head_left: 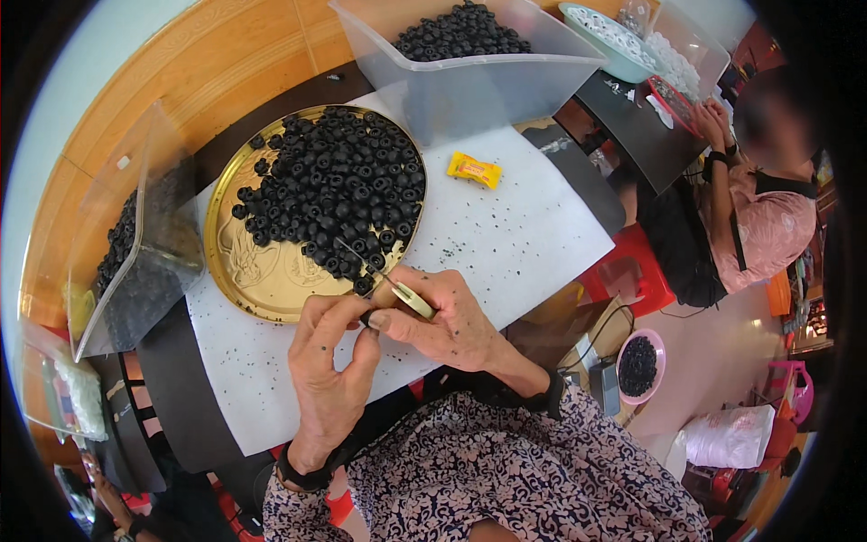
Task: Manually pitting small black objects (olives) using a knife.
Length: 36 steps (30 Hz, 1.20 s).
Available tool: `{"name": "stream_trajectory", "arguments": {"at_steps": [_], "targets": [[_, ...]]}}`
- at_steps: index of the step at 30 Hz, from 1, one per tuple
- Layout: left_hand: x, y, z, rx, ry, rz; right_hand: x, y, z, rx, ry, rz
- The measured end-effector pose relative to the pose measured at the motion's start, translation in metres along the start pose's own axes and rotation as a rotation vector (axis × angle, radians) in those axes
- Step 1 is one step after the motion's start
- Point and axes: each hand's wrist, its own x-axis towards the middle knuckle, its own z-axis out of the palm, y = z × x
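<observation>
My right hand [442, 316] is closed around a small knife with a pale yellow-green handle [413, 301]; its thin blade points up and left over the tray. Close beside it, my left hand [330, 348] pinches a small black piece [367, 318] at the fingertips, where the right thumb also touches; its shape is mostly covered. Just beyond both hands lies a round gold tray [237, 271], heaped with many small black ring-like parts [339, 181] with holes through them. One such part [363, 285] sits at the tray's near rim, by the fingers.
White paper [533, 217] dotted with black scraps covers the dark table. On it lies a yellow wrapped packet [474, 170]. Clear plastic bins [497, 86] [135, 262] of black parts stand behind and left. A person [768, 208] sits at right; a pink basin [641, 366] rests on the floor.
</observation>
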Motion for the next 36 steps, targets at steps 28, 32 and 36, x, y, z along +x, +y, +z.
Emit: {"name": "stream_trajectory", "arguments": {"at_steps": [28, 32, 36], "targets": [[-0.015, -0.009, -0.024, -0.565, 0.045, -0.248, -0.005, 0.000, 0.015, -0.607, -0.088, -0.180], [-0.015, -0.009, -0.024, -0.591, 0.043, -0.256, -0.006, -0.003, 0.016, -0.629, -0.066, -0.158], [-0.014, -0.007, -0.025, -0.585, 0.027, -0.266, -0.006, -0.002, 0.016, -0.623, -0.067, -0.184]]}}
